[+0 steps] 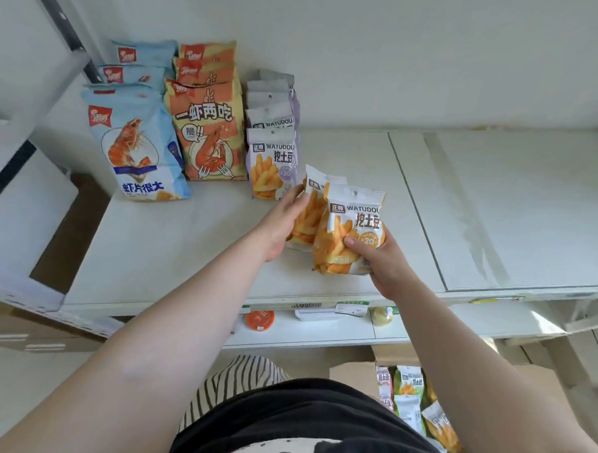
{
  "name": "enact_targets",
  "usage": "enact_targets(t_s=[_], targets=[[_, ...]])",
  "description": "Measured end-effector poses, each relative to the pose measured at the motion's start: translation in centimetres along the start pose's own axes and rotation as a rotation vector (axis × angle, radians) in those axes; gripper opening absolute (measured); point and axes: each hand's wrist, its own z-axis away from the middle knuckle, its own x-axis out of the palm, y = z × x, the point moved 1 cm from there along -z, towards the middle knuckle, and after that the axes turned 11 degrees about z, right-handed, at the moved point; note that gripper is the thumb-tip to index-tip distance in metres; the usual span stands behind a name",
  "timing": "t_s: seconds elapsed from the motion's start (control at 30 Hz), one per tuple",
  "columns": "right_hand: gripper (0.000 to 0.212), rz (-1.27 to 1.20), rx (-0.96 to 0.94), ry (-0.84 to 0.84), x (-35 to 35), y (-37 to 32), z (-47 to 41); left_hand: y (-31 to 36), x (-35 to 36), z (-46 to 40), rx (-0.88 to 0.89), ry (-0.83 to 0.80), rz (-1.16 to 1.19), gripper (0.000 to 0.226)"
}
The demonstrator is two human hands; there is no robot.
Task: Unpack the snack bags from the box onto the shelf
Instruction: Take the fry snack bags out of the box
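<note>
Gripping fry bags [350,233], hands [387,261] mid-shelf [173,248]

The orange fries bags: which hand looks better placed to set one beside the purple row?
Probably the left hand. It holds the rear orange bag right next to the purple row, while the right hand grips the front orange bag farther away.

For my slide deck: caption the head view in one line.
Both hands, left and right, set orange fry bags on the shelf beside the purple row.
</note>
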Motion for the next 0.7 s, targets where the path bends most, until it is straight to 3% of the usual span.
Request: enact_targets(t_s=[0.13, 0.23, 0.3, 0.33, 0.47, 0.57, 0.7], targets=[[0.101, -0.018, -0.044, -0.023, 1.2, -0.4, -0.9, 1.7, 0.6, -0.2, -0.047, 0.007, 0.017, 0.115], [0.082, 0.021, -0.104, -0.014, 2.0, -1.0, -1.5, 2.7, 1.2, 0.1, 0.015, -0.086, -0.021, 0.136], [0.07, 0.111, -0.152, 0.03, 2.0, -0.8, -1.6, 2.6, 1.1, 0.1, 0.065, -0.109, -0.054, 0.134], [0.074, 0.176, -0.178, 0.05, 1.8, -0.5, -1.5, 2.4, 0.9, 0.2, 0.074, -0.113, -0.088, 0.13], [0.114, 0.411, -0.223, 0.021, 0.8, 2.1, -1.3, 0.0, 0.0, 0.4, 0.06, -0.202, -0.383, 0.102], [0.135, 0.52, -0.224, -0.033, 0.7, 2.5, -1.8, 0.0, -0.4, 0.7, 0.133, -0.156, -0.446, 0.082], [0.119, 0.485, -0.232, -0.081, 0.4, 2.3, -2.2, 2.0, -0.1, 0.7, 0.432, -0.029, -0.78, 0.094]])
